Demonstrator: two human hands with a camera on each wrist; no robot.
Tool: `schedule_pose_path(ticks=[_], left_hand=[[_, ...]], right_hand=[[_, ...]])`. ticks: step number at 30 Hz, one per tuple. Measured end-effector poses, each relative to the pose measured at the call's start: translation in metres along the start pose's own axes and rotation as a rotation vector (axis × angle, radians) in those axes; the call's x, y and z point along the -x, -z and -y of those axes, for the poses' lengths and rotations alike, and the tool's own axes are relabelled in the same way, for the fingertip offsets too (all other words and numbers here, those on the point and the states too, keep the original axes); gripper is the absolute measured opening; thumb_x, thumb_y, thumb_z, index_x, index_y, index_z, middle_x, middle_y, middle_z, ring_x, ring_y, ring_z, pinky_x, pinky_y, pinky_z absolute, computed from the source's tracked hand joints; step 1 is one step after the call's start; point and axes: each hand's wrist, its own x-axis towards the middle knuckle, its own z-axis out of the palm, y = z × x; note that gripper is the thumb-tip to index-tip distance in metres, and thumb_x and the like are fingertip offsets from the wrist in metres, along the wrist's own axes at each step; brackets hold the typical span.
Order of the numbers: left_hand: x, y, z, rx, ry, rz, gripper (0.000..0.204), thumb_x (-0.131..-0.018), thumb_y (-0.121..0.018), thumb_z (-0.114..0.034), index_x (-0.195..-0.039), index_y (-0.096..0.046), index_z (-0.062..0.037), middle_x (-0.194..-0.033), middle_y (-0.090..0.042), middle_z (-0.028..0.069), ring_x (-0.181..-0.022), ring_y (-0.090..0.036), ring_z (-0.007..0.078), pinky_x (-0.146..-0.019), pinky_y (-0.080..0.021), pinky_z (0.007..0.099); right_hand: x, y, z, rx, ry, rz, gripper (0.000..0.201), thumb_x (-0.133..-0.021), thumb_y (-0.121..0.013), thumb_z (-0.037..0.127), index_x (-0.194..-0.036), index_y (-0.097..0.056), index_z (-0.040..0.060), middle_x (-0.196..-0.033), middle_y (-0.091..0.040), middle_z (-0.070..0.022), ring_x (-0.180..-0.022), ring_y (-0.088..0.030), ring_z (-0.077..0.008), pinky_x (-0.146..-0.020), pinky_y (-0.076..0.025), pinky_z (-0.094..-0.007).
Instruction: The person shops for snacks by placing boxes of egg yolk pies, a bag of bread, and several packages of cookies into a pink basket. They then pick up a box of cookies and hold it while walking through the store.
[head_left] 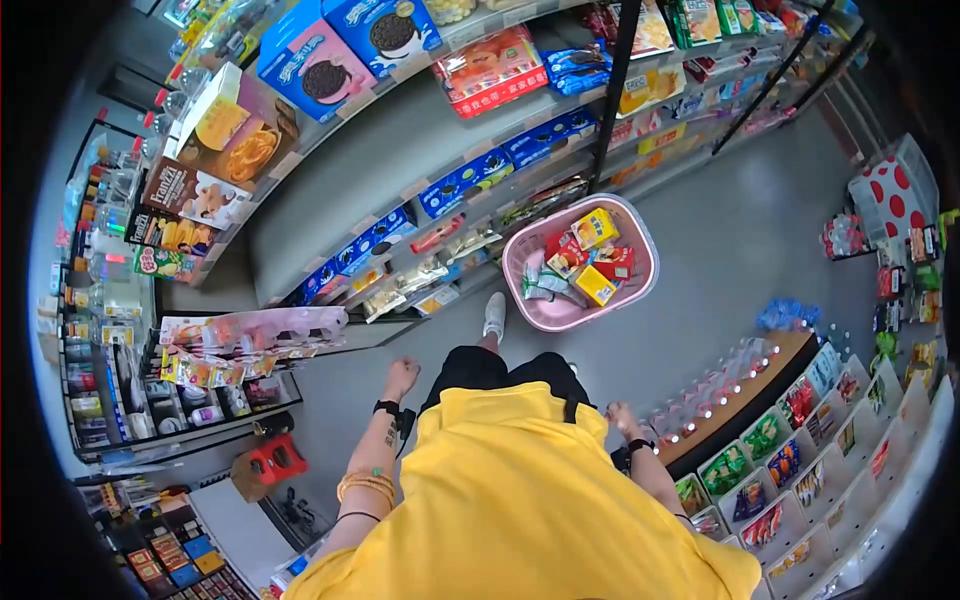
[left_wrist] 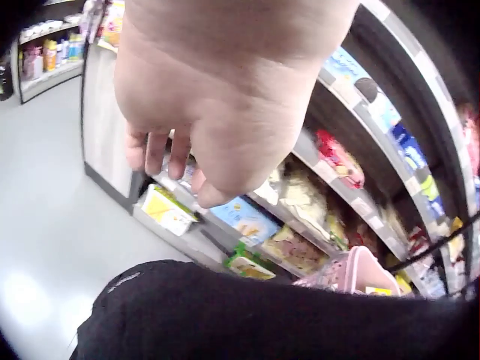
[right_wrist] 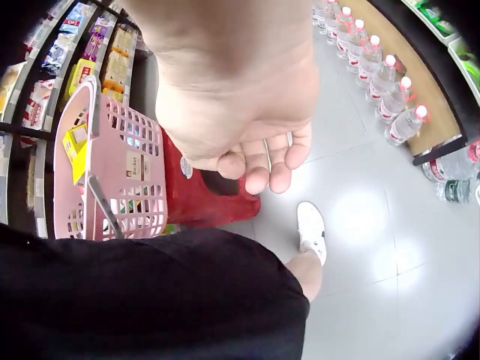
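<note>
My left hand hangs beside my left thigh, holding nothing. Its fingers droop loosely in the left wrist view, overlapping the lower shelves. On the other side my right hand hangs by the hip, also holding nothing. Four-sided and pink, a shopping basket is in front of me, apart from both hands. Inside it lie several packs, among them a yellow box and a red pack. The right wrist view shows a red plastic thing right beside the basket, low down.
Shelves with blue cookie boxes run along the front left. Several water bottles stand on the right near a wooden-edged display. White bins of snacks are behind them. Grey floor stretches beyond the basket.
</note>
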Motion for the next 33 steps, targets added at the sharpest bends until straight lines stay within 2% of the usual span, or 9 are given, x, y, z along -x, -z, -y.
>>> schedule_pose_path(ticks=[2, 7, 9, 13, 15, 19, 25, 31, 33], left_hand=[[-0.001, 0.021, -0.056, 0.0, -0.192, -0.02, 0.029, -0.081, -0.069, -0.021, -0.105, -0.065, -0.0046, -0.101, -0.065, 0.0171, -0.098, -0.064, 0.033, -0.088, -0.05, 0.0389], [0.051, 0.097, -0.277, 0.035, -0.779, -0.087, 0.023, -0.087, -0.065, -0.011, -0.108, -0.062, -0.0023, -0.102, -0.064, 0.0155, -0.099, -0.063, 0.0306, -0.085, -0.05, 0.038], [0.078, 0.126, -0.352, 0.062, -0.918, -0.074, 0.023, -0.087, -0.065, -0.01, -0.109, -0.061, -0.0022, -0.105, -0.063, 0.0142, -0.1, -0.063, 0.028, -0.084, -0.05, 0.0363], [0.089, 0.162, -0.437, 0.239, -0.993, -0.117, 0.023, -0.089, -0.065, -0.008, -0.111, -0.061, -0.0017, -0.109, -0.062, 0.0111, -0.099, -0.062, 0.0218, -0.082, -0.051, 0.0319], [0.092, 0.178, -0.467, 0.311, -0.894, -0.122, 0.027, -0.09, -0.065, -0.01, -0.114, -0.059, 0.0001, -0.113, -0.061, 0.011, -0.101, -0.062, 0.0196, -0.083, -0.052, 0.0299], [0.036, 0.196, -0.486, 0.328, -0.892, -0.205, 0.044, -0.088, -0.068, -0.022, -0.123, -0.055, 0.0017, -0.119, -0.057, 0.0156, -0.108, -0.06, 0.0228, -0.09, -0.049, 0.0331], [-0.016, 0.211, -0.508, 0.191, -0.822, -0.342, 0.065, -0.084, -0.072, -0.034, -0.13, -0.046, 0.0042, -0.124, -0.054, 0.0186, -0.116, -0.055, 0.0284, -0.097, -0.045, 0.0383], [-0.058, 0.206, -0.543, 0.384, -0.683, -0.384, 0.09, -0.075, -0.08, -0.043, -0.134, -0.038, 0.0105, -0.133, -0.05, 0.0248, -0.121, -0.053, 0.0272, -0.101, -0.043, 0.0365], [-0.066, 0.206, -0.556, 0.454, -0.78, -0.321, 0.091, -0.073, -0.083, -0.04, -0.133, -0.039, 0.0109, -0.131, -0.052, 0.0237, -0.119, -0.054, 0.0261, -0.1, -0.044, 0.0351]], right_hand=[[-0.009, -0.004, 0.002, -0.05, 0.083, 0.021, 0.038, -0.09, -0.047, 0.031, -0.072, -0.062, 0.0013, -0.066, -0.064, -0.0093, -0.061, -0.059, -0.0175, -0.06, -0.047, -0.0332], [-0.008, 0.001, 0.055, -0.04, 0.137, -0.038, 0.033, -0.09, -0.057, 0.024, -0.068, -0.063, 0.0004, -0.065, -0.063, -0.0066, -0.062, -0.058, -0.0145, -0.062, -0.047, -0.0283], [-0.004, 0.002, 0.068, -0.098, 0.189, -0.053, 0.031, -0.09, -0.058, 0.022, -0.067, -0.064, 0.0008, -0.065, -0.064, -0.0064, -0.063, -0.059, -0.0135, -0.061, -0.047, -0.0279], [-0.01, 0.008, 0.056, -0.165, 0.151, -0.141, 0.024, -0.088, -0.058, 0.018, -0.073, -0.066, 0.0011, -0.071, -0.066, -0.0063, -0.066, -0.061, -0.0135, -0.061, -0.049, -0.0272], [-0.006, 0.003, 0.042, -0.378, 0.123, -0.191, 0.019, -0.086, -0.058, 0.014, -0.076, -0.067, 0.0015, -0.075, -0.067, -0.0069, -0.066, -0.063, -0.0143, -0.061, -0.05, -0.0268], [0.031, -0.001, 0.045, -0.563, -0.073, -0.301, 0.016, -0.081, -0.052, 0.006, -0.08, -0.067, 0.0021, -0.08, -0.068, -0.009, -0.066, -0.064, -0.0162, -0.06, -0.05, -0.0255], [0.063, -0.015, 0.006, -0.588, -0.119, -0.291, 0.016, -0.078, -0.054, 0.008, -0.084, -0.069, 0.0041, -0.082, -0.071, -0.0067, -0.067, -0.064, -0.0131, -0.058, -0.048, -0.0252], [0.083, -0.03, 0.004, -0.623, -0.218, -0.271, 0.014, -0.082, -0.063, 0.014, -0.09, -0.07, 0.0061, -0.08, -0.07, -0.0046, -0.066, -0.064, -0.0116, -0.057, -0.047, -0.0243], [0.076, -0.03, -0.004, -0.655, -0.194, -0.265, 0.014, -0.084, -0.063, 0.015, -0.092, -0.069, 0.0066, -0.08, -0.069, -0.0044, -0.065, -0.063, -0.0119, -0.056, -0.047, -0.024]])
